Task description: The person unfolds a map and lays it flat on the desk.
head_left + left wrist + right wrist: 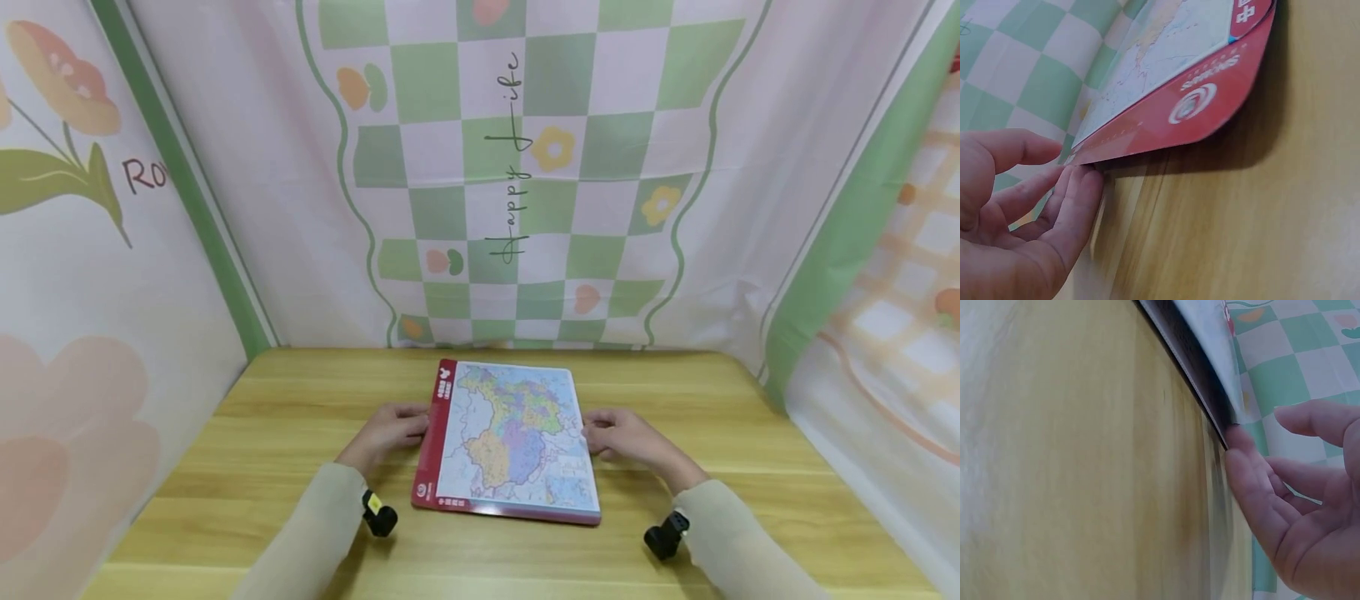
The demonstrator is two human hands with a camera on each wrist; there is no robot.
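A flat map board (517, 442) with a red strip down its left side lies on the table. My left hand (390, 435) is at its left edge; in the left wrist view, the fingertips (1088, 181) touch the red edge from below and the thumb is held just off it. At the opposite edge is my right hand (626, 437). In the right wrist view its fingertips (1241, 450) touch the side of the board (1210, 375), where a thin dark layer shows below a pale one. The right thumb stands apart from the board.
The wooden table (300, 400) extends on all sides of the board. Behind it hangs a checkered curtain (517, 208) with lettering, and patterned cloth (90, 333) hangs at the left and right. A small black camera sits on each wrist.
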